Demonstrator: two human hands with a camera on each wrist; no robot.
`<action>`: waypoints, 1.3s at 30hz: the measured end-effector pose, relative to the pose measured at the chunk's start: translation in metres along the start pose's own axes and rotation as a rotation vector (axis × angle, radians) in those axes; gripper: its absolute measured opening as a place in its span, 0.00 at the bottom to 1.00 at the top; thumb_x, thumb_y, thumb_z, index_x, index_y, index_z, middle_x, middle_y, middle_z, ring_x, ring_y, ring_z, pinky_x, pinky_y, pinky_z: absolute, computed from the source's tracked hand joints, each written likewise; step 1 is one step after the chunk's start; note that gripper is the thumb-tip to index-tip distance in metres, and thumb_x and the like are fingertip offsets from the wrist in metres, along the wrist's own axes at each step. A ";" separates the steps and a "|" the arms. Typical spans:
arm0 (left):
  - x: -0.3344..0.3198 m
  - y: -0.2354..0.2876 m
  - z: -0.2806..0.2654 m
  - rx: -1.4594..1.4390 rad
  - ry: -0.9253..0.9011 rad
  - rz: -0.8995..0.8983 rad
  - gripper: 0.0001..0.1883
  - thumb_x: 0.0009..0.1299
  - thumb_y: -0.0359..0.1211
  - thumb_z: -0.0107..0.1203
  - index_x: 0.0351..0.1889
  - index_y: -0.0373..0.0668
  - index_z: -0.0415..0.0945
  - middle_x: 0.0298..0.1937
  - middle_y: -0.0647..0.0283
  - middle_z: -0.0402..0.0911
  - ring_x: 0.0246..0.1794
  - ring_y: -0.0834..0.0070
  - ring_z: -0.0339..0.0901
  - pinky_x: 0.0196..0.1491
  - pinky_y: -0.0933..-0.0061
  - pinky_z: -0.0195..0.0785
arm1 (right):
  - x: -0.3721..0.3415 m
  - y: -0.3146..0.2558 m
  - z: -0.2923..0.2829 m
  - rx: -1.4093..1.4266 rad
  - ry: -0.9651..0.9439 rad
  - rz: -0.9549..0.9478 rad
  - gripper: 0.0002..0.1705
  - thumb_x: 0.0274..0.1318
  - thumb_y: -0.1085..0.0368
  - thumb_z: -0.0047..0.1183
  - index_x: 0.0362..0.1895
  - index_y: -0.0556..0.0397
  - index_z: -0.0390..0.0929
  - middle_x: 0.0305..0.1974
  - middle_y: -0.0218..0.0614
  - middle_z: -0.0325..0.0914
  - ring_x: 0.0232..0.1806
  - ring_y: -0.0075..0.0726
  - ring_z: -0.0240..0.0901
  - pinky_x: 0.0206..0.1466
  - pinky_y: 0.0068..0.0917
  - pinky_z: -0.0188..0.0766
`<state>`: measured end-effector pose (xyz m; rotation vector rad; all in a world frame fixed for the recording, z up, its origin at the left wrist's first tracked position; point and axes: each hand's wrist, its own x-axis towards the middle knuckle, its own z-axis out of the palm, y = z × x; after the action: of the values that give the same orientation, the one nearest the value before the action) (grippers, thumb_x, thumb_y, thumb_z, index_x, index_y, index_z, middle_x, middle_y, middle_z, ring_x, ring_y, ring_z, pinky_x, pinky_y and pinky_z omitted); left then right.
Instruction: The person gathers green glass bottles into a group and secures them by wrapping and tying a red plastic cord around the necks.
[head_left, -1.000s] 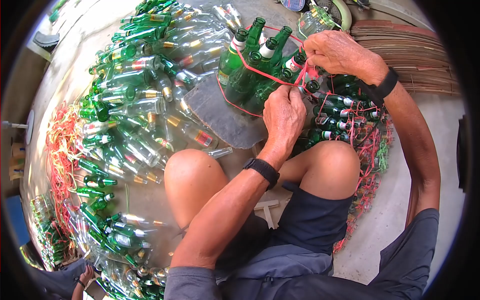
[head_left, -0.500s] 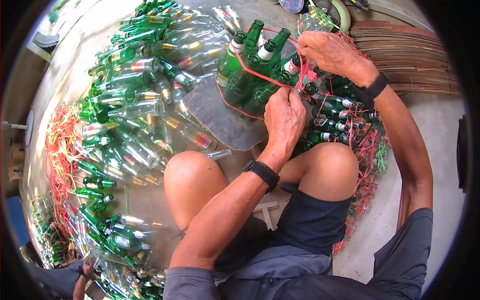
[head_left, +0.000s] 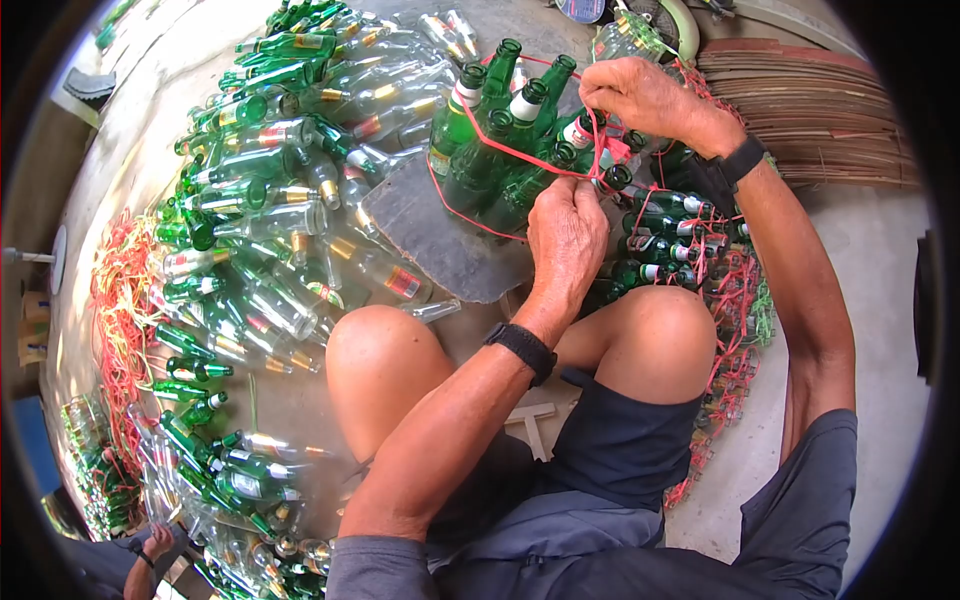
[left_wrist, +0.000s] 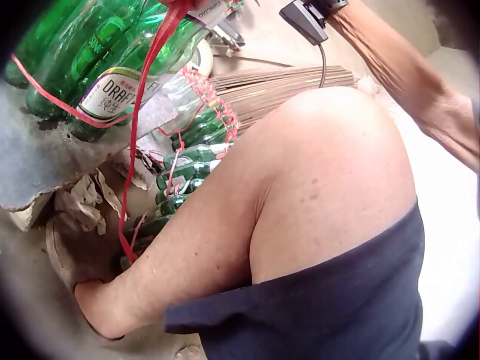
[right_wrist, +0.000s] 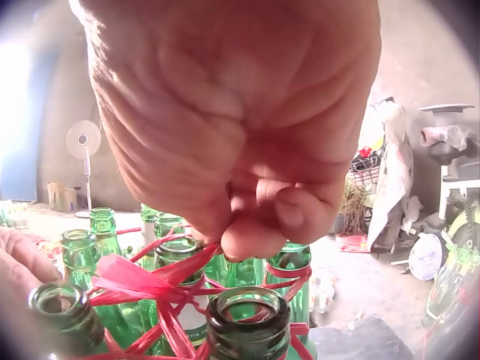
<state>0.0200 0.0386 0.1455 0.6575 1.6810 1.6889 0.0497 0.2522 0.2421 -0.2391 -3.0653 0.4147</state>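
Note:
Several upright green glass bottles [head_left: 470, 175] stand bunched on a dark slab [head_left: 440, 245], with red plastic twine [head_left: 520, 153] looped around their necks and lower bodies. My left hand [head_left: 568, 230] pinches the twine at the near right side of the bunch, by a bottle mouth. Above the bottles at the far right, my right hand [head_left: 645, 98] pinches a strand between thumb and fingertips. In the right wrist view, red strands cross in a knot [right_wrist: 161, 289] between the bottle mouths, below the curled right fingers. A loose twine end [left_wrist: 133, 165] hangs down in the left wrist view.
Many green and clear bottles [head_left: 270, 210] lie on the floor to the left, beside a heap of red twine [head_left: 120, 320]. Tied bottles [head_left: 680, 230] lie at the right, near stacked brown strips [head_left: 800, 115]. Another person's hand [head_left: 158, 542] shows at lower left.
My right hand has moved a little left and away from me, drawing the strand up from the bottle necks. My left hand has stayed nearly in place, still pinching the twine.

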 end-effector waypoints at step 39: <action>-0.014 0.004 -0.033 -0.071 -0.012 -0.068 0.16 0.73 0.33 0.51 0.33 0.27 0.83 0.24 0.68 0.78 0.25 0.82 0.68 0.28 0.71 0.63 | -0.032 -0.029 0.017 0.113 0.166 0.150 0.15 0.67 0.64 0.58 0.54 0.58 0.85 0.29 0.35 0.79 0.25 0.30 0.75 0.34 0.33 0.74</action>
<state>0.0044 0.0060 0.1494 0.5702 1.6091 1.6852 0.0762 0.2146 0.2326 -0.4755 -2.8603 0.5433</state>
